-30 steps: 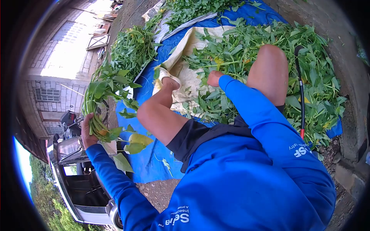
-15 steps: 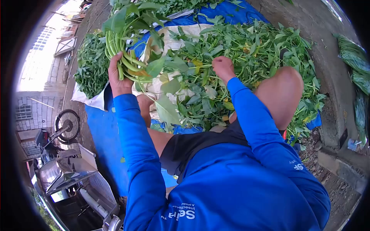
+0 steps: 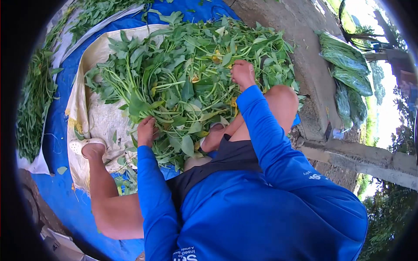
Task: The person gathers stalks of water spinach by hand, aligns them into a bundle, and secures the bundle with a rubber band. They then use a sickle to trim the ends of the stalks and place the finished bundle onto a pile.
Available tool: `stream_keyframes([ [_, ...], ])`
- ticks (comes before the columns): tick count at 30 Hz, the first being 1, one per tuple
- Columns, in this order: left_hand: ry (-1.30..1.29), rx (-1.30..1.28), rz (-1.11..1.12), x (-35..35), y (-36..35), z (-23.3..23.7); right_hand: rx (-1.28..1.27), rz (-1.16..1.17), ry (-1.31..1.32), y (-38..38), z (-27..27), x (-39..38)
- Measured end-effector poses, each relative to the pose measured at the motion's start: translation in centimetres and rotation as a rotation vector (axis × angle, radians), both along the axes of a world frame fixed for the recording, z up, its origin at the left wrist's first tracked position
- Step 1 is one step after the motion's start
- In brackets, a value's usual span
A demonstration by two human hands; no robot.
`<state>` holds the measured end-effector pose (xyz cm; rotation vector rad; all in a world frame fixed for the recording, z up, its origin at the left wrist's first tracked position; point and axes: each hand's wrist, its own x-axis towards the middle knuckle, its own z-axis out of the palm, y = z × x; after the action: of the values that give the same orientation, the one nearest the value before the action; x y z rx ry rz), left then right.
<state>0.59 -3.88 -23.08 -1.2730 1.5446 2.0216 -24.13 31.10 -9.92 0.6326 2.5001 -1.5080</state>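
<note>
A wide heap of leafy greens [image 3: 187,82] with long pale-green stems, possibly water spinach, lies in front of me, some leaves yellowed. My left hand [image 3: 147,130] is at the heap's near left edge, fingers curled in at the stems of a leafy bunch [image 3: 138,102]. Leaves partly cover what it grips. My right hand [image 3: 243,74] is over the heap's right part, above my bent knee. Its fingers are folded into a loose fist among the leaves, and anything inside is hidden.
A cream woven sack [image 3: 104,117] lies under the heap on a blue tarp [image 3: 65,87]. More greens [image 3: 37,104] are at the far left. Bagged green bundles [image 3: 346,56] lie on the right beside a concrete ledge [image 3: 361,158]. My left foot in a white clog [image 3: 85,145] rests on the sack.
My view has turned to the right. My left hand has come down from holding up a thick-stemmed bunch to the heap's edge. My right hand stays over the heap, still closed.
</note>
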Motion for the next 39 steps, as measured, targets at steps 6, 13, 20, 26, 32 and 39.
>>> stream_keyframes([
  [6,-0.046,-0.156,-0.157,-0.7,-4.2,3.1,0.538,0.311,-0.221,5.4,8.7,-9.6],
  [13,0.216,-0.424,-0.038,-2.1,-7.1,18.5,1.241,1.123,-0.475,14.3,15.2,-17.5],
  [20,0.329,-0.838,-0.216,1.1,-9.7,33.2,0.479,1.398,0.147,-8.9,4.1,-3.5],
  [26,0.288,-0.634,-0.111,7.2,-11.7,29.2,0.266,1.358,0.057,-21.6,-6.8,11.6],
  [32,0.222,-0.828,-0.095,7.8,-10.2,27.2,0.335,1.166,0.230,-28.6,-10.5,17.1],
  [39,0.195,-0.870,-0.208,6.9,-9.5,28.9,0.392,0.914,0.007,-33.0,-14.5,12.1],
])
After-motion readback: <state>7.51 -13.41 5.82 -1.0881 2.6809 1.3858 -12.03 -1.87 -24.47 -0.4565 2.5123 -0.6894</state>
